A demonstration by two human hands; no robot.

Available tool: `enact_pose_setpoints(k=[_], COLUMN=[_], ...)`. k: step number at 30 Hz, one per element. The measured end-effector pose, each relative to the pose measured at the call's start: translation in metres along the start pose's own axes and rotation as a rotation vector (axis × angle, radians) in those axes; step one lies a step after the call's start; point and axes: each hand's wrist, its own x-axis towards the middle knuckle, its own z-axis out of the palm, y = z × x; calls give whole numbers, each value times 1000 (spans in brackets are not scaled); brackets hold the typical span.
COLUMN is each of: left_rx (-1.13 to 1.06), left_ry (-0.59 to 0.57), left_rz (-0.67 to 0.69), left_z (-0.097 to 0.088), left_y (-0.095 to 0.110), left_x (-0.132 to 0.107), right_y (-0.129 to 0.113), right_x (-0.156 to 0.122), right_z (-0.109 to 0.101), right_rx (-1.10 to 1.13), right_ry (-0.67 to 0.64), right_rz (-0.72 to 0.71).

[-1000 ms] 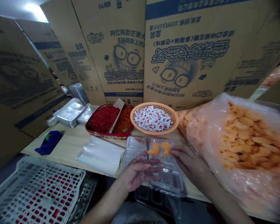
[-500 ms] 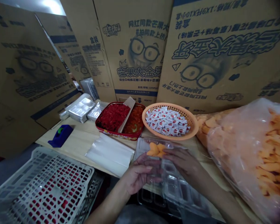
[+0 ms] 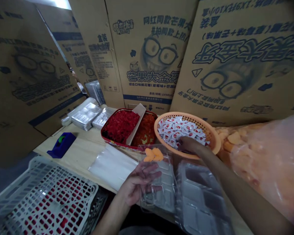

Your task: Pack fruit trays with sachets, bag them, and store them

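My left hand [image 3: 137, 182] grips a clear plastic compartment tray [image 3: 159, 192] from its left side, fingers curled over the near edge. Two orange dried mango pieces [image 3: 154, 154] lie in the tray's far compartment. My right hand [image 3: 189, 145] reaches into the orange basket [image 3: 212, 143] and rests on the small red-and-white sachets [image 3: 178, 129]; its fingers are curled down among them and what they hold is hidden. The tray's open lid [image 3: 201, 199] lies to the right under my right forearm.
A red tin [image 3: 107, 140] with red and orange bits stands left of the basket. A big bag of orange pieces [image 3: 267, 160] fills the right. Plastic bags [image 3: 111, 166], blue tape dispenser [image 3: 61, 144], stacked clear trays [image 3: 84, 116], a white crate [image 3: 41, 199] and cardboard boxes [image 3: 147, 55] surround the table.
My right hand left the mango pieces in the tray and moved up-right into the sachet basket. The tray's lid has swung open to the right. The view shifted right.
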Motion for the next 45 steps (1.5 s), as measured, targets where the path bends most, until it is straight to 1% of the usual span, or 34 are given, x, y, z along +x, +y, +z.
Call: enact_pose_setpoints(k=[3,5,7,9,11,12,13,14,15,17,19,20,21,23,25,28,30,31,34,37,40,42,45], left_rx=[-9,-6,10,24,26,23,21,19,15,2,-12,-17,-20,-17,-6,4,2,4,13,7,5,16,29], left_ry=[-17,-19,-21,-26,-34,-36,-39,-41,-42,-40,-40,-39,-40,-39,-33,-40,-63,-74,-70,-28,-16,-26,-24], left_rz=[2,0,-1,-4,-10,-11,-10,-7,-3,9,20,24,26,28,17,8,24,29,35,40,35,40,67], left_z=[-3,-4,-4,-4,-5,-5,-5,-5,-5,-5,-4,-4,-4,-5,-5,-5,-5,-5,-6,-9,-12,-14,-18], left_y=[9,16,21,25,27,28,28,28,28,28,27,27,26,25,25,25,25,26,27,29,30,32,36], left_x=[3,5,7,9,11,12,13,14,15,16,17,18,18,18,18,17,16,15,13,11,9,6,0], right_y=[-3,-2,-1,-3,-13,-21,-31,-43,-55,-79,-99,-106,-112,-119,-123,-125,-124,-122,-113,-106,-106,-109,-114], right_x=[-4,-11,-18,-25,-33,-38,-44,-50,-57,-68,-75,-76,-75,-71,-66,-64,-66,-68,-73,-77,-80,-80,-74], right_z=[-2,-8,-16,-25,-33,-36,-38,-39,-39,-35,-25,-19,-12,0,7,5,-2,-6,-14,-12,-5,-2,-2], right_rx=[5,-3,-27,-38,16,78,167,273,389,588,643,614,569,494,491,521,503,484,421,336,309,333,386], right_ry=[-6,41,130,261,367,384,369,314,227,2,-182,-231,-252,-261,-288,-301,-256,-223,-152,-145,-137,-103,37], right_rz=[-28,-26,-18,-50,-119,-159,-206,-254,-310,-420,-477,-490,-501,-541,-605,-698,-730,-724,-642,-601,-678,-748,-776])
